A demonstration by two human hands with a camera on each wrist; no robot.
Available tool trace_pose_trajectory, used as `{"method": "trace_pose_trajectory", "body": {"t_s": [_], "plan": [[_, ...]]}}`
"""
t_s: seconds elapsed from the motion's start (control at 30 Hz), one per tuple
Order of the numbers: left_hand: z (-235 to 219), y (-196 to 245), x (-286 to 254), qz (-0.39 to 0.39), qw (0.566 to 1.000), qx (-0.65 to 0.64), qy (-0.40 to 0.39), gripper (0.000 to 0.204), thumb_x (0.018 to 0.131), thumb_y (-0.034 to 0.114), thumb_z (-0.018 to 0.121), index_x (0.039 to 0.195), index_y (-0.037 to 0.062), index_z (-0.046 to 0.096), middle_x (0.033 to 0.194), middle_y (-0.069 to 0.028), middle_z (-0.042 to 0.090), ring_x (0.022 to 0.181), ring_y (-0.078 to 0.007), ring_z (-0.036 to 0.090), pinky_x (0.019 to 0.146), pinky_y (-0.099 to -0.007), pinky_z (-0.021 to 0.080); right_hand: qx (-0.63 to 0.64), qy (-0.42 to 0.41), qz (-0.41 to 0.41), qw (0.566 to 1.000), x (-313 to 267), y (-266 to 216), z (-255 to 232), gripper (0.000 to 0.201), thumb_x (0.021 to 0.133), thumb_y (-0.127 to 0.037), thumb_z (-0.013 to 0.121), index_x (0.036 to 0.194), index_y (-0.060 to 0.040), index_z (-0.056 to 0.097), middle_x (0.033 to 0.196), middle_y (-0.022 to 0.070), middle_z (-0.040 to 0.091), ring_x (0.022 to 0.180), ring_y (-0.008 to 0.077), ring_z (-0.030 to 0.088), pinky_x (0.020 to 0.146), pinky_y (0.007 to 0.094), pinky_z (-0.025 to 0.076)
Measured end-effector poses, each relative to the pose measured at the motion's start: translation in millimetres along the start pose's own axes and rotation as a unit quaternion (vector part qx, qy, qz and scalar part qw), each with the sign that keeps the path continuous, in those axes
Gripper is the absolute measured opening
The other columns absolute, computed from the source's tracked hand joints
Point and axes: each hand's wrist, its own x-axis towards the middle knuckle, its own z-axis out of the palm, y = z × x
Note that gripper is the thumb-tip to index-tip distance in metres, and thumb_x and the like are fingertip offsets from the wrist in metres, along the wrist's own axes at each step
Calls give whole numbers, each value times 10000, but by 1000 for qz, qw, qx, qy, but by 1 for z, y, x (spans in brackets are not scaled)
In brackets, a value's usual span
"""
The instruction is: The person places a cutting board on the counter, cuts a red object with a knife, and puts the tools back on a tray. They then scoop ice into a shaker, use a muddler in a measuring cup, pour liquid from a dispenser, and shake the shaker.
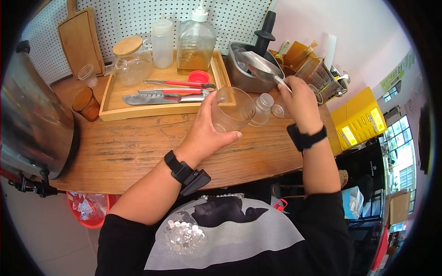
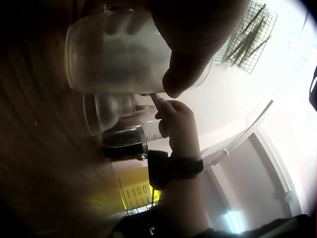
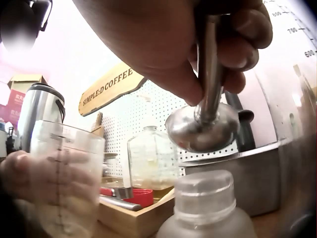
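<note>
My left hand (image 1: pixel 202 133) holds a clear measuring cup (image 1: pixel 233 110) around its side, with the thumb toward me; dark graduation marks show in the right wrist view. The cup is tilted above the wooden table. My right hand (image 1: pixel 301 105) grips the handle of a metal scoop (image 1: pixel 262 69), whose bowl hangs over the grey metal bin (image 1: pixel 251 80) at the back right. A clear lidded bottle (image 3: pixel 205 206) stands between the cup and the right hand, below the scoop in the right wrist view.
A wooden tray (image 1: pixel 108 112) carries a glass teapot (image 1: pixel 131 62), a pump bottle (image 1: pixel 195 46), a knife (image 1: pixel 149 99) and a red lid (image 1: pixel 199 77). An amber cup (image 1: pixel 86 105) and a steel urn (image 1: pixel 37 110) stand left. Measuring jugs (image 1: pixel 322 78) and a yellow box (image 1: pixel 361 119) stand right.
</note>
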Motion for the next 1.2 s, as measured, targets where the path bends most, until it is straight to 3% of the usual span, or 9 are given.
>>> {"method": "trace_pose_trajectory", "body": {"t_s": [0.23,0.3,0.53,0.63,0.7,0.8,0.93,1.0,1.2], "plan": [[2,-1,0,-14,1000,-6,18,1029,643,172,830,1423,-6,183,1357,-215,394,1282,-299,400,1049,-361,363,71,91,-128,985,-33,3,-56,185,799,-82,663,959,-30,586,851,122,584,725,328,572,622,403,458],[1,1,1,-20,999,-20,17,1038,638,164,832,1429,5,179,1351,-204,402,1273,-295,409,1044,-365,369,2,109,-260,959,-32,8,-77,237,761,-67,682,978,-31,592,862,108,583,772,306,572,668,393,454],[1,-4,1,-3,1000,11,-2,1041,637,148,828,1441,30,176,1350,-189,407,1270,-285,411,1045,-368,368,-108,93,-342,929,-25,13,-119,272,703,-85,697,959,-63,608,869,58,571,819,246,559,734,372,440],[1,-5,1,-1,999,-36,-3,1039,637,140,822,1443,36,175,1351,-191,407,1268,-285,410,1045,-374,365,-125,152,-318,927,-20,34,-131,235,760,-95,693,980,-55,621,891,59,587,802,216,569,705,325,447],[1,-9,0,-7,1000,-19,1,1033,637,122,813,1445,42,174,1357,-191,399,1270,-286,404,1043,-379,363,102,201,-104,969,-17,65,-138,184,844,-121,664,997,-27,624,860,36,601,739,135,549,643,250,426],[2,-9,0,-4,1000,-26,-2,1018,637,104,802,1443,45,184,1362,-187,390,1273,-287,394,1044,-384,360,174,218,88,956,-19,122,-143,181,916,-158,596,1003,-3,626,762,-11,578,708,48,489,622,194,400],[2,-8,-1,-6,1000,-18,-10,1033,629,137,806,1452,71,185,1368,-175,383,1263,-294,390,1044,-407,346,-1,157,152,976,-29,185,-119,221,883,-227,613,961,-22,648,760,118,630,685,224,592,641,316,460],[2,-11,-1,-19,999,-35,-16,1070,625,224,827,1465,110,174,1380,-164,369,1257,-302,383,1042,-431,334,-47,43,204,977,-29,194,-106,229,837,-251,629,903,-35,660,793,191,635,752,338,616,676,389,478],[1,-3,-1,-40,997,-56,-18,1045,610,98,807,1451,72,186,1385,-173,369,1278,-291,380,1059,-406,329,-108,-61,176,976,14,221,-92,204,751,-200,642,864,-33,670,807,197,651,762,355,636,682,417,501]]}}
